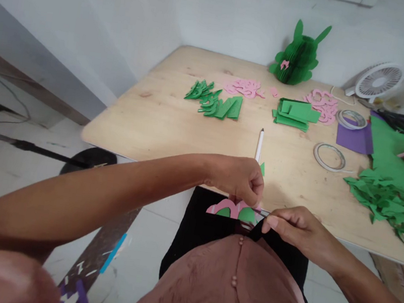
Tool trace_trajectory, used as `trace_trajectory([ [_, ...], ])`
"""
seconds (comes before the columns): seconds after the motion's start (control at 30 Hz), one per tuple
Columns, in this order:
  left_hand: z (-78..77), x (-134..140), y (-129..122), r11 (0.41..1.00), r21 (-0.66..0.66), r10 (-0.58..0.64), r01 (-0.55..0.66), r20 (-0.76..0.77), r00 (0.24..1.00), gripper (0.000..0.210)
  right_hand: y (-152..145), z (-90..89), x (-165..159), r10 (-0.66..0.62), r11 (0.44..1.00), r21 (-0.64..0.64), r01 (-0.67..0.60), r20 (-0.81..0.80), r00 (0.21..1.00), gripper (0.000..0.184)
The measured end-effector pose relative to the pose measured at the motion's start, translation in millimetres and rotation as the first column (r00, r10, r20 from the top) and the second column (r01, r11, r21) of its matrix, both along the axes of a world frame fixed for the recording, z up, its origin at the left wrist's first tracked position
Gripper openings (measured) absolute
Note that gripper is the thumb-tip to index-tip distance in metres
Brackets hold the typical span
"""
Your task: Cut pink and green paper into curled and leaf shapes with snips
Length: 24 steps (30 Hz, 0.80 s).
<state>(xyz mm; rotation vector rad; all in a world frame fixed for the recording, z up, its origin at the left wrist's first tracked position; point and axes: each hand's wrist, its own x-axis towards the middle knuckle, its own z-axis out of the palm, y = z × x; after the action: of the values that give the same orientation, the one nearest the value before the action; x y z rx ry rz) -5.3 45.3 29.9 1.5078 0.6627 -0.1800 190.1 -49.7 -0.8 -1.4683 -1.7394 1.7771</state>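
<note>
Although partly hidden by curled left hand, noted pink-and-green paper cutout just bodyward of fingers, long axis parallel to near edge of table. Cannot tell whether gripping paper. Observed right hand farther off, beyond right end, pinching thin dark item.

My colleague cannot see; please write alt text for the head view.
A person's left grip is at pink-green paper beside a wooden table; the right grip pinches a thin dark object. The table holds paper cutouts, tape rolls, a green figure and a white fan.
</note>
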Motion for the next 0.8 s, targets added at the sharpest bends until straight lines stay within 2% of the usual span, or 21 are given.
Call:
trace_trajectory([
  [0.3, 0.0, 1.7, 0.7, 1.000, -0.005, 0.002, -0.002, 0.008, 1.000, 0.006, 2.4, 0.6, 0.9, 0.015, 1.000, -0.007, -0.015, -0.008, 1.000, 0.046],
  [0.6, 2.0, 3.6, 0.4, 0.999, -0.036, 0.019, -0.019, -0.009, 1.000, 0.009, 2.7, -7.7, 7.3, 0.010, 0.994, -0.109, -0.021, -0.100, 0.995, 0.052],
  [0.8, 3.7, 4.7, 1.2, 0.999, -0.034, 0.006, -0.007, -0.024, 1.000, 0.008, 4.6, -5.3, 6.1, 0.020, 0.995, -0.098, -0.030, -0.095, 0.995, 0.049],
])
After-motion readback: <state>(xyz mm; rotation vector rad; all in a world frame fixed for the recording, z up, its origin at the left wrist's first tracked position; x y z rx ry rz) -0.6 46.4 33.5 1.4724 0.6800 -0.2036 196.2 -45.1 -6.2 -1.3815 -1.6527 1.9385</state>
